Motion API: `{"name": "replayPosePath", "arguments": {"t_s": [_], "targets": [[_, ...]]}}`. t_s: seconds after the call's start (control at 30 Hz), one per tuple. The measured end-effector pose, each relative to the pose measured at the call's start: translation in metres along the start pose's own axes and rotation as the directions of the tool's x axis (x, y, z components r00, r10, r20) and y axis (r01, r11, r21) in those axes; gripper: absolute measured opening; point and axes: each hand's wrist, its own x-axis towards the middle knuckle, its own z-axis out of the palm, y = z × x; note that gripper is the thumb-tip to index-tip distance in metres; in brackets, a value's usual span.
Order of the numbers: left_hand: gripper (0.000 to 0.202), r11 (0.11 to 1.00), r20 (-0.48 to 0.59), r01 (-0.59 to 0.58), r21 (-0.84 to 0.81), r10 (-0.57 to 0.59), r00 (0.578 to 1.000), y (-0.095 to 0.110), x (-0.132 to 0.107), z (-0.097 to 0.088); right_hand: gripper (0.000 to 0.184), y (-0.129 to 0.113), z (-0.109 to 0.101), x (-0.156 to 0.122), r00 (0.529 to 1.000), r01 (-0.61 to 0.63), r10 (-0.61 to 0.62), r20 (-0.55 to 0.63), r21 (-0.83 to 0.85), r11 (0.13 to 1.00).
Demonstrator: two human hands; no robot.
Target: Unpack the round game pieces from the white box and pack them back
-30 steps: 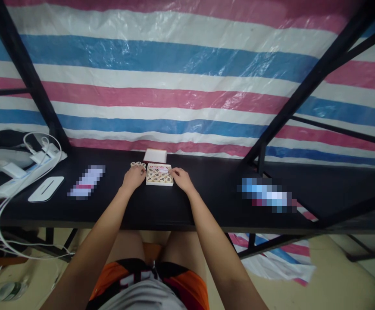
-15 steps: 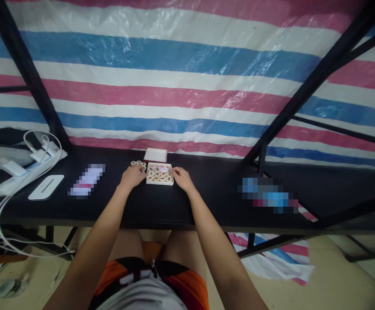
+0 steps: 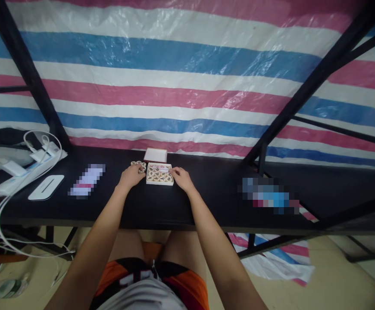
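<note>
A shallow white box [image 3: 160,183] holds round Chinese chess pieces [image 3: 157,174] with dark characters, and some pinkish ones toward its back. My right hand [image 3: 180,175] is closed, thumb and fingers pinching the box's right side. Left of the box, a small cluster of loose Chinese chess pieces [image 3: 138,163] rests on the black table. My left hand [image 3: 132,176] bends its fingers over the near part of this cluster, closed around a piece there; the fingertips are partly hidden. Behind the box lies its open lid [image 3: 155,155], pale inside with a reddish edge.
On the black table [image 3: 207,206] lie a blurred-out flat item [image 3: 87,181], a white flat device [image 3: 46,187] and a power strip with chargers and cables [image 3: 32,168] to the left. Another blurred item [image 3: 268,193] is at right. Dark metal posts [image 3: 304,90] and striped plastic sheeting [image 3: 161,77] stand behind.
My left hand has shifted slightly left, away from the box's edge and over the loose pieces. My right hand stays at the box's right side.
</note>
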Motion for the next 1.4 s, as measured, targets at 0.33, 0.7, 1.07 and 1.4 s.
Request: {"name": "replayPosePath", "arguments": {"t_s": [0.33,0.7,1.07,1.4], "targets": [[0.022,0.988,-0.163,-0.092,-0.125,0.071,0.984,0.007,-0.001,-0.001,0.025,-0.003,-0.002,0.000,1.000,-0.002,0.002,0.002,-0.016,1.000],[0.017,0.825,-0.251,-0.452,-0.338,0.384,0.888,0.030,-0.002,0.020,0.024,-0.002,0.000,0.001,1.000,-0.004,0.003,-0.013,-0.030,1.000],[0.016,0.805,-0.215,-0.446,-0.390,0.392,0.895,0.032,-0.002,0.026,0.019,-0.022,0.001,-0.005,0.964,0.250,-0.252,-0.080,-0.028,0.968],[0.017,0.781,-0.208,-0.416,-0.466,0.360,0.909,0.032,0.000,0.026,0.025,-0.034,0.004,-0.011,0.919,0.391,-0.393,0.037,0.045,0.919]]}}
